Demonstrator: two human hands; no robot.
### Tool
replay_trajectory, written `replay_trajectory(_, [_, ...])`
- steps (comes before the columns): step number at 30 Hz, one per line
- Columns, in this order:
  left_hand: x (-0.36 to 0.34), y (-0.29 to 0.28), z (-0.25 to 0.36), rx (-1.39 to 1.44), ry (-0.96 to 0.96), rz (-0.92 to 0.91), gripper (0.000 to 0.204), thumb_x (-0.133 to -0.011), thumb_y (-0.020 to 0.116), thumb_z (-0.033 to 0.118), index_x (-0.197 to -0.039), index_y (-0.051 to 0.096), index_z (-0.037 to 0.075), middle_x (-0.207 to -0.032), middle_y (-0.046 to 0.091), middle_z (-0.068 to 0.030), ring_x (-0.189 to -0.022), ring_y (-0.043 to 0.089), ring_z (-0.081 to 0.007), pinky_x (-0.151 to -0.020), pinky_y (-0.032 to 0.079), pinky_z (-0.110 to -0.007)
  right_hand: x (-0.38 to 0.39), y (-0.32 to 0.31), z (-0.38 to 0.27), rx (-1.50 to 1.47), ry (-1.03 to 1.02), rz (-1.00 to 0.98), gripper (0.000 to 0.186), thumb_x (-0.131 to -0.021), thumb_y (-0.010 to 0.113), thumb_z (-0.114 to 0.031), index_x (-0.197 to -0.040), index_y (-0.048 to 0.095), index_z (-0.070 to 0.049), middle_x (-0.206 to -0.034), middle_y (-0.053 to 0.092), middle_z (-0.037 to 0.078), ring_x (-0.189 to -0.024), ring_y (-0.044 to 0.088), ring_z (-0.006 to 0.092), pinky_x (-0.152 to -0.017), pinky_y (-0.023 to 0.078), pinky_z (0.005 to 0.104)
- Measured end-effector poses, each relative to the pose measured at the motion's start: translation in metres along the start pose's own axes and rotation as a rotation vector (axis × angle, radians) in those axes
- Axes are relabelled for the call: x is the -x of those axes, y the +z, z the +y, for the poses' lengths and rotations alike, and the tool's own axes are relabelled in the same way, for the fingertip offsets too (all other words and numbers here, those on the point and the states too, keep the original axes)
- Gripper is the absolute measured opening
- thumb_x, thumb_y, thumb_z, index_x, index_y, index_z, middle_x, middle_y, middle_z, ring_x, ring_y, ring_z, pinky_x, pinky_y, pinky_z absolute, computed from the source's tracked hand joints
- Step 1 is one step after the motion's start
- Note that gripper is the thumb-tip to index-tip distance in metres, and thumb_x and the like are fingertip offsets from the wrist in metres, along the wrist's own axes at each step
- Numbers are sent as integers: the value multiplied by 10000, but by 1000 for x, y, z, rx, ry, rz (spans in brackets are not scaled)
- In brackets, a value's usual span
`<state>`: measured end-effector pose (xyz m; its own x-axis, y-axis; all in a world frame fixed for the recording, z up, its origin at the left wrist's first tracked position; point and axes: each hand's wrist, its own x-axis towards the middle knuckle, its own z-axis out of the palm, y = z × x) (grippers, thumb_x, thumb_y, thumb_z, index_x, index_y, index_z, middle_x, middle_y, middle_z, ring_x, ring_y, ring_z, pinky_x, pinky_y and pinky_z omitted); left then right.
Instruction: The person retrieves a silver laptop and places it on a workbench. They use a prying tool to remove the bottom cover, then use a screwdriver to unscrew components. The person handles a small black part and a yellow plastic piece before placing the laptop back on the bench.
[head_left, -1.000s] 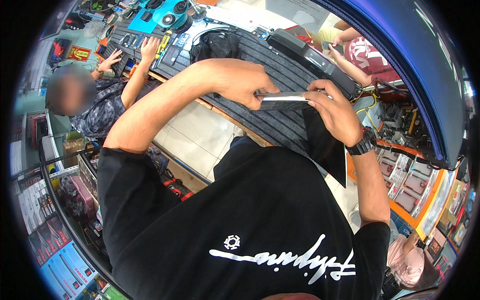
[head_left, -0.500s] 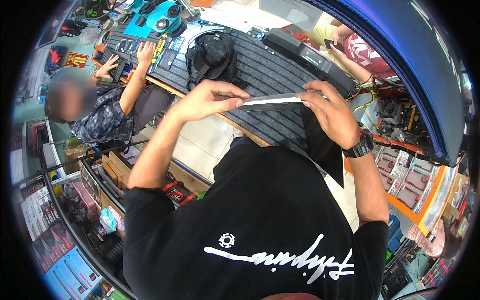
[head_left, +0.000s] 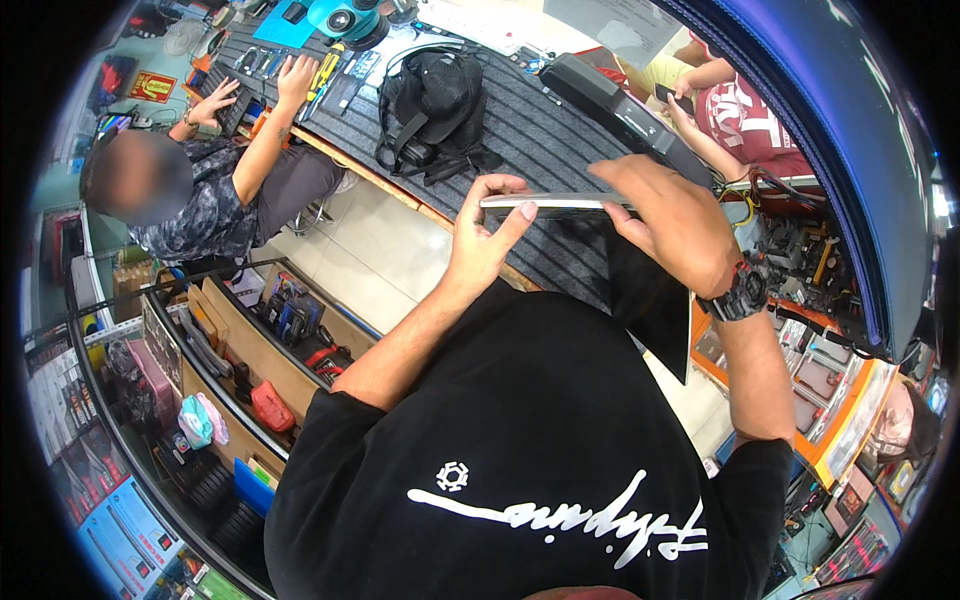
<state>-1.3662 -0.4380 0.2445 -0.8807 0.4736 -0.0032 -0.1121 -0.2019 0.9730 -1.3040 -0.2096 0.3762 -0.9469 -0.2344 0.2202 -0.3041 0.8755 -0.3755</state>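
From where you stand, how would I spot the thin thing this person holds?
Find the grey striped table. Over it, the left hand pinches one end of the thin slab, the right hand at the other. Seen nearly edge-on, it is a pale strip, unlike the broad black panel below.

A long bench [head_left: 525, 120], covered in a dark grey ribbed mat and edged with wood, runs at a slant across the room. Pale floor tiles [head_left: 388, 240] show beside it. At the upper left, a light wall [head_left: 147, 60] bears a red-and-yellow sign [head_left: 153, 86]. Tan-sided shelving [head_left: 235, 318] and racked packages [head_left: 125, 540] fill the left. An orange-framed display case [head_left: 856, 430] stands at the right, and a dark curved panel [head_left: 850, 130] with a blue-violet sheen catches pale streaks of light
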Motion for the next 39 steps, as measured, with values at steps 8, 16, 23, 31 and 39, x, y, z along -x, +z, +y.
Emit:
replay_trajectory(8, [0,3,0,-100,24,67,396,-922,778,210,-1196,564,20,-1076,624,-56,-1040,596,-139,-920,482,-314,-59,6,-3,96,-203,-559,219,-878,658,-167,-1049,669,-32,-802,718,165,-783,719,368,-710,579,457])
replay_trajectory(16, [5,1,5,-114,8,32,459,-935,733,223,-1279,513,14,-1173,620,-105,-1106,590,-168,-969,470,-338,-86,7,-27,186,-206,-759,366,-875,640,-143,-1229,624,-53,-823,708,168,-750,709,365,-711,571,464])
replay_trajectory(23, [9,-6,-6,-180,150,41,667,-877,737,237,-1414,417,7,-1322,563,-162,-1280,530,-262,-1097,403,-399,-109,27,-45,150,-302,-714,268,-846,686,-145,-1059,646,11,-873,746,207,-831,749,374,-727,601,439])
replay_trajectory(31, [14,-6,-3,-239,144,37,689,-871,736,244,-1437,427,2,-1353,564,-153,-1296,534,-255,-1107,401,-393,-120,37,-55,193,-312,-805,333,-813,717,-138,-1097,673,31,-902,746,221,-845,748,383,-743,604,428])
replay_trajectory(39, [7,-15,14,-36,-18,-45,347,-1025,604,249,-1258,617,-8,-1152,672,-81,-1137,595,-166,-1015,442,-331,-116,13,-15,-72,-149,-733,348,-932,684,-262,-1183,644,-24,-964,730,196,-939,701,382,-814,544,456])
